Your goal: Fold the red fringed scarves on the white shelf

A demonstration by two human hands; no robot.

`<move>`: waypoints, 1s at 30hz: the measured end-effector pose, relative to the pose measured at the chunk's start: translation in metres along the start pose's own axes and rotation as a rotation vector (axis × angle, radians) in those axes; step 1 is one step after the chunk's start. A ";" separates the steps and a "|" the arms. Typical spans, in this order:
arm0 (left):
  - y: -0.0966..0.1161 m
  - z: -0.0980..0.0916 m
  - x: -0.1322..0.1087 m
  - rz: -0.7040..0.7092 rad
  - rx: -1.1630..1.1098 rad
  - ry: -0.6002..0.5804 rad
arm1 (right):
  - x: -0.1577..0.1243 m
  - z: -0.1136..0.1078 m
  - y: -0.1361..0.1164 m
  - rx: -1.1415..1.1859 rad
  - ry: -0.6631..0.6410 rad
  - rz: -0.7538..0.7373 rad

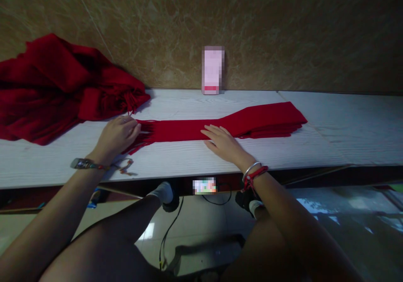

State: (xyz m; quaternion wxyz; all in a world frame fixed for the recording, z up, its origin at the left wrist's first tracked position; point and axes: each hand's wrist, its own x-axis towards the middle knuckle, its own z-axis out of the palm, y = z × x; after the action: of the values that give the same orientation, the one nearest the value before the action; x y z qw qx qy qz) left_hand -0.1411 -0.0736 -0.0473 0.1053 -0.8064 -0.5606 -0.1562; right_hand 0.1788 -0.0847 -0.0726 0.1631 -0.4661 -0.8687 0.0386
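Note:
A long red scarf (185, 130) lies stretched across the white wood-grain table, its fringe at the left and a folded, layered part at the right. My left hand (121, 133) is closed with curled fingers over the fringed end; some strands stick out beneath it. Flat on the scarf's middle rests my right hand (224, 144), fingers stretched out and pointing left. A heap of crumpled red fabric (59, 88) with fringe lies at the left, just beyond my left hand.
Behind the white table (333, 126) rises a brown marbled wall (252, 30). A pink, blurred box-like object (213, 69) stands against it. Below the table's front edge are a small blurred bright item (204, 186), a black cable (170, 227) and my legs.

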 end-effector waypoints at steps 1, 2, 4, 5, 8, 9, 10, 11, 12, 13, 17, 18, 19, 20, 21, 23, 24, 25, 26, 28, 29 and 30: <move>0.002 0.000 0.001 0.026 -0.019 -0.027 | 0.000 0.000 0.000 0.000 -0.002 -0.001; 0.004 0.000 0.002 0.066 -0.045 -0.060 | 0.000 0.000 0.000 0.000 -0.003 -0.003; 0.007 0.000 0.004 0.148 -0.081 -0.124 | 0.000 -0.001 -0.001 -0.001 -0.007 -0.004; 0.008 -0.001 0.004 0.168 -0.078 -0.144 | 0.000 -0.001 -0.001 -0.002 -0.009 -0.003; 0.007 -0.001 0.004 0.133 -0.022 -0.137 | 0.000 -0.001 -0.001 -0.006 -0.013 0.002; 0.006 -0.001 0.003 0.111 -0.003 -0.124 | 0.000 -0.001 -0.001 -0.006 -0.011 0.002; 0.004 -0.002 0.002 0.092 0.015 -0.112 | 0.000 -0.001 -0.001 -0.004 -0.007 0.002; 0.003 -0.002 0.001 0.078 0.035 -0.101 | 0.000 -0.001 -0.001 -0.002 -0.002 0.001; 0.002 -0.003 0.000 0.070 0.055 -0.092 | 0.000 -0.001 -0.001 0.000 0.003 0.000; 0.001 -0.003 0.000 0.065 0.069 -0.083 | 0.000 -0.001 -0.001 0.001 0.006 -0.001; 0.001 -0.003 -0.001 0.085 0.006 -0.055 | 0.000 -0.001 -0.002 0.000 -0.004 0.003; 0.002 -0.002 0.000 0.100 -0.029 -0.058 | 0.000 -0.001 -0.002 0.000 -0.005 0.001; 0.002 -0.001 0.000 0.122 -0.061 -0.072 | 0.000 -0.001 -0.002 0.000 -0.005 0.000; 0.002 0.001 0.001 0.147 -0.088 -0.095 | 0.000 -0.001 -0.001 0.000 -0.004 -0.001; 0.002 0.002 0.001 0.168 -0.110 -0.118 | 0.000 0.000 -0.001 -0.001 -0.003 -0.003; 0.001 0.005 0.003 0.186 -0.139 -0.143 | 0.000 0.000 -0.001 -0.004 -0.002 -0.003; 0.000 0.005 0.003 0.183 -0.147 -0.142 | 0.000 0.000 -0.001 -0.007 -0.002 -0.002; 0.000 0.006 0.004 0.178 -0.152 -0.135 | 0.000 0.000 -0.001 -0.009 -0.001 -0.002; -0.001 0.006 0.004 0.174 -0.155 -0.126 | 0.000 0.000 -0.001 -0.011 -0.001 -0.002; 0.000 0.006 0.004 0.178 -0.155 -0.113 | 0.000 0.000 -0.002 -0.015 -0.001 -0.001; 0.000 0.005 0.004 0.181 -0.152 -0.110 | 0.000 0.000 -0.002 -0.016 -0.001 0.000; 0.000 0.005 0.004 0.183 -0.148 -0.106 | 0.000 -0.001 -0.002 -0.016 -0.003 0.001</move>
State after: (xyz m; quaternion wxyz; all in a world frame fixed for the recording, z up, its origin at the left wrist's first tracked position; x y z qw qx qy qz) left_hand -0.1389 -0.0687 -0.0507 0.0294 -0.8669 -0.4763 -0.1441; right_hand 0.1774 -0.0860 -0.0716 0.1581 -0.4678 -0.8690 0.0324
